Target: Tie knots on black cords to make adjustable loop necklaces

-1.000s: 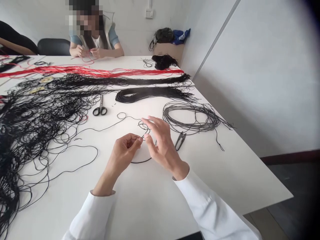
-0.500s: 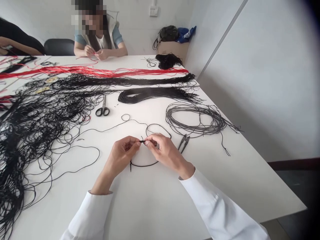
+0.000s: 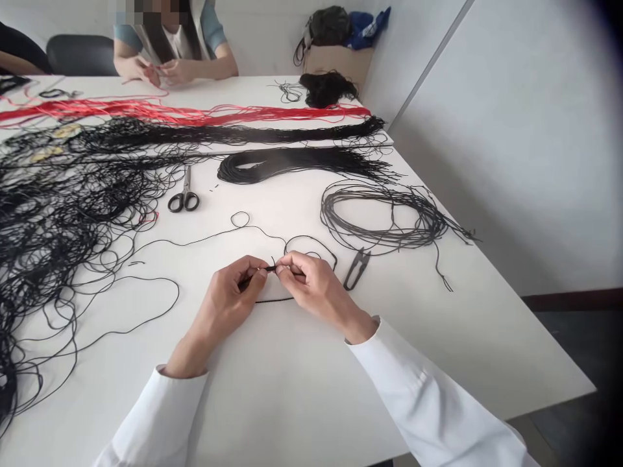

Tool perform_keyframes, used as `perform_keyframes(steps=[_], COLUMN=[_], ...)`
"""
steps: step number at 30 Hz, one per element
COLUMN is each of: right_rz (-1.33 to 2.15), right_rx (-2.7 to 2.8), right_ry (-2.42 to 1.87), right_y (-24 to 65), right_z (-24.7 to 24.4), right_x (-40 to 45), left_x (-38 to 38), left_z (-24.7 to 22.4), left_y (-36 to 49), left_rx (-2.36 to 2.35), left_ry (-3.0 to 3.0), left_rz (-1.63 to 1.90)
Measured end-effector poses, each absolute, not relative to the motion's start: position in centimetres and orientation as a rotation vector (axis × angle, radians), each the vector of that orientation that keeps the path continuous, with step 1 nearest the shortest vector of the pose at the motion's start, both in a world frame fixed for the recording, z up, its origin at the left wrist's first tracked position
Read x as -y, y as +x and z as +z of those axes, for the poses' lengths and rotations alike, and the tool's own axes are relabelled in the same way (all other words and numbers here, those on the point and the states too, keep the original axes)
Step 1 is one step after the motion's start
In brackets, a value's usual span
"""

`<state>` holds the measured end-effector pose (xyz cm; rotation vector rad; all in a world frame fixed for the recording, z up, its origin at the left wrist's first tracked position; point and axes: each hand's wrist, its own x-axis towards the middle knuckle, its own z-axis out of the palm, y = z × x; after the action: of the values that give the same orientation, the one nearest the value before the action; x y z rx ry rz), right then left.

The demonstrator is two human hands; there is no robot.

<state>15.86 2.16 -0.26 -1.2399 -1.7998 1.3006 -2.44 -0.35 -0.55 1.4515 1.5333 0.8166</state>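
Between my hands runs a thin black cord (image 3: 270,268), with a short end sticking up from it. My left hand (image 3: 232,292) pinches it between thumb and forefinger. Close beside, my right hand (image 3: 311,285) pinches the same cord, fingertips almost meeting the left ones. Part of the cord hangs in a low curve below the hands, and another loop lies behind the right hand. Black thread snips (image 3: 357,268) rest on the table just right of my right hand. What the curled fingers cover is hidden.
Scissors (image 3: 183,194) lie ahead on the white table (image 3: 292,389). Tangled black cord (image 3: 73,207) spreads at left. A bundled black hank (image 3: 272,163), coiled cord (image 3: 331,220) and red cords (image 3: 219,117) lie farther off. Across the table, a person's hands (image 3: 165,71) hold red cord.
The view has tilted down and shifted slightly right, so the table items sit higher and the far person is cut off. My hands keep pinching the cord; the left fingers look more curled.
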Motion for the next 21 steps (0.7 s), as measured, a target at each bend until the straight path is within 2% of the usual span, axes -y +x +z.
perform_keyframes(steps=[21], right_rz=[1.348], right_rx=[1.741], right_ry=[-1.291], right_y=[16.08], right_z=[-0.30], right_x=[-2.62], left_x=[0.25], left_z=[-0.42], left_y=[-1.76], left_rx=[-1.533], left_ry=[1.454], left_rz=[0.866])
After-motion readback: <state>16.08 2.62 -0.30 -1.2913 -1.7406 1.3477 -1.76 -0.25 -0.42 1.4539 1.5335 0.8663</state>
